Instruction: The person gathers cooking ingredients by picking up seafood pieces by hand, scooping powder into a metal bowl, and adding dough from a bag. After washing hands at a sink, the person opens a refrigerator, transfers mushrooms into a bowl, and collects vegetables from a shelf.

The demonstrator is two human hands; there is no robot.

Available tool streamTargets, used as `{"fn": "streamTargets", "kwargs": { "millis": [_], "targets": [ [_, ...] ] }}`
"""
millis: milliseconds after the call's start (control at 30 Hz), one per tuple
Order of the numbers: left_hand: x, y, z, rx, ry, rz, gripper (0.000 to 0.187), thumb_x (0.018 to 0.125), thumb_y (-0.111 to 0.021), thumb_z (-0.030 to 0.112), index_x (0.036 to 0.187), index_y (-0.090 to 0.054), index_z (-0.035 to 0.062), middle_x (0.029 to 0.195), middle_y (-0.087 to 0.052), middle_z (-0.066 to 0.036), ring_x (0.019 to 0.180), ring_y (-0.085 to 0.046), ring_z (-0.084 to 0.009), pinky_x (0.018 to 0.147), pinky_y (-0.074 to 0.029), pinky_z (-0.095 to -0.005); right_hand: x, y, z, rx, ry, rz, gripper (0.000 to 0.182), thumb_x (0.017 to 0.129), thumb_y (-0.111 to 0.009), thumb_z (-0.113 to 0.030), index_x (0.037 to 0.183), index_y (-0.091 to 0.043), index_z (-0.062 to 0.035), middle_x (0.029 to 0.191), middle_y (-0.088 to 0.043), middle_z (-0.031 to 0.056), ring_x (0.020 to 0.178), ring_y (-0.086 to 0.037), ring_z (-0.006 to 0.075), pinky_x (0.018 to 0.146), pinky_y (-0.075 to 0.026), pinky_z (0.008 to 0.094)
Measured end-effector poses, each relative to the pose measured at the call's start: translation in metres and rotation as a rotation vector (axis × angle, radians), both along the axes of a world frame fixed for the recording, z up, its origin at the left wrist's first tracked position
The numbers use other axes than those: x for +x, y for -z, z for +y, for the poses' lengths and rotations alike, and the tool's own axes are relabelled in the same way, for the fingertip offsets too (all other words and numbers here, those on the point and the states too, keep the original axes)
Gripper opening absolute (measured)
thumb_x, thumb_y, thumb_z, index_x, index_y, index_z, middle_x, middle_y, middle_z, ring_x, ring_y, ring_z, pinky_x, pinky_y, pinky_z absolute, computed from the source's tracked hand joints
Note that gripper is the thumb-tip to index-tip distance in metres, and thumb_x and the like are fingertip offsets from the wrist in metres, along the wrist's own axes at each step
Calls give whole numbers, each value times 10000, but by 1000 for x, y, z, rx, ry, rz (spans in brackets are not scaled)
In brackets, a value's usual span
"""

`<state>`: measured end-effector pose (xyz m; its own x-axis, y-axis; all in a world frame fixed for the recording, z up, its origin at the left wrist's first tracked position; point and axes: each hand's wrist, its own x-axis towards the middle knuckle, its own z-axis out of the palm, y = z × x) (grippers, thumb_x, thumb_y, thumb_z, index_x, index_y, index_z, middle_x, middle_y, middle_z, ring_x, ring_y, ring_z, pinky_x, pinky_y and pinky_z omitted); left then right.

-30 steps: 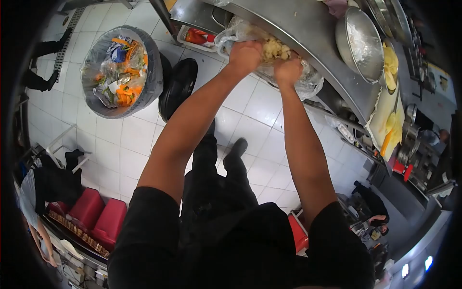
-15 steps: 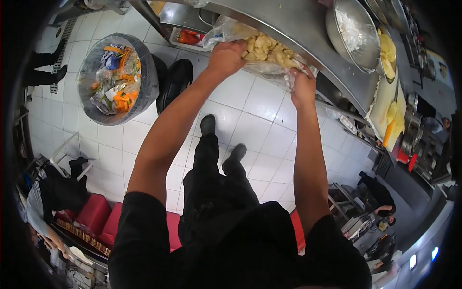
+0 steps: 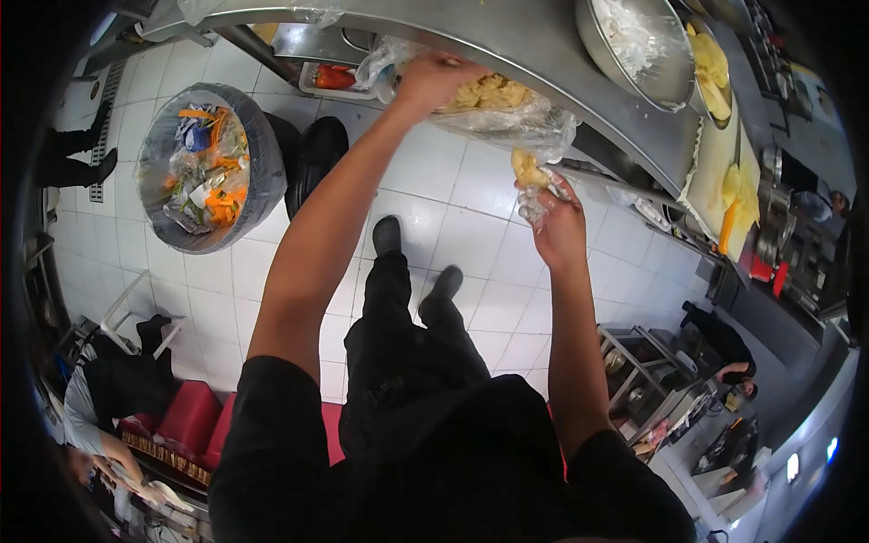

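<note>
Pale yellow, lumpy pieces (image 3: 493,93) fill a clear plastic bag (image 3: 534,127) under the edge of the steel counter. My left hand (image 3: 433,86) is over the bag's left side; blur smears its fingers, and whether they grip anything cannot be made out. Lower and to the right, away from the bag, my right hand (image 3: 559,226) is closed around crumpled clear plastic (image 3: 536,210). A yellow chunk (image 3: 527,168) sticks out above its fingertips. Just left of the bag, a white tray (image 3: 312,89) holds red peppers (image 3: 335,76).
A lined bin (image 3: 267,181) of orange and green scraps stands on the tiled floor at left. On the steel counter (image 3: 516,54) are a metal bowl (image 3: 665,95) with clear plastic, a cutting board (image 3: 701,195) and an orange-handled knife (image 3: 727,226). Other people work at both sides.
My right hand has left the bag's right end and come down toward me, with the chunk and plastic now in it. My left hand has shifted slightly up over the bag.
</note>
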<state>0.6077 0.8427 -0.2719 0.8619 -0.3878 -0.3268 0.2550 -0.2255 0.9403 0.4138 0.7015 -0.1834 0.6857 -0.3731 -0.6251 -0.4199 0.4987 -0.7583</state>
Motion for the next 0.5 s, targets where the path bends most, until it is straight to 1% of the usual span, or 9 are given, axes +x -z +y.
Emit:
{"fn": "streamTargets", "kwargs": {
  "millis": [67,133,233,300,333,367,467,500],
  "targets": [
    [-6,0,-19,283,236,-380,355,722,-609,265,1050,-622,130,994,-619,-81,946,-569,-197,756,-465,-311,-9,-3,2,6,18,16,308,769,-473,56,1073,-500,18,913,-600,156,731,-564,172,604,-442,250],
    [-13,-13,-33,597,461,-708,379,702,-625,254,1068,-619,154,1013,-618,-93,967,-569,-229,812,-454,-327,-11,-3,2,5,-12,12,317,769,-474,55,1082,-496,18,910,-600,155,739,-567,175,611,-447,256],
    [3,-8,-29,757,538,-646,375,703,-613,239,1063,-618,136,1016,-618,-97,976,-562,-251,876,-419,-348,5,-1,3,-22,-74,-28,335,772,-473,51,1105,-484,17,910,-599,160,764,-576,186,624,-458,267],
    [5,-12,-16,812,534,-708,371,707,-605,227,1062,-616,121,1019,-618,-99,991,-554,-258,879,-414,-356,32,7,6,-74,-66,-64,342,776,-474,46,1117,-480,17,908,-599,163,782,-582,193,634,-466,275],
    [7,-14,-7,843,528,-745,369,709,-601,221,1062,-615,113,1020,-618,-100,998,-550,-261,881,-412,-359,49,9,5,-66,-101,-64,329,781,-476,41,1109,-488,18,922,-595,164,795,-583,196,635,-470,278],
    [12,-8,0,783,481,-702,375,717,-595,229,1073,-607,109,1040,-610,-107,1020,-540,-263,891,-404,-360,67,14,4,-58,-136,-69,315,787,-478,35,1101,-495,18,936,-591,166,808,-584,199,636,-473,281],
    [36,9,13,559,319,-570,390,735,-584,248,1097,-589,102,1081,-592,-121,1062,-519,-269,915,-386,-361,112,44,-3,-74,-202,-33,319,799,-501,-9,1117,-493,22,997,-582,145,848,-577,199,703,-471,293],
    [44,5,14,459,257,-544,392,736,-585,249,1099,-588,104,1081,-592,-121,1062,-519,-269,917,-384,-361,121,51,-8,-168,-227,19,303,808,-496,-9,1110,-493,3,991,-574,129,850,-570,200,708,-468,303]
  ]
}}
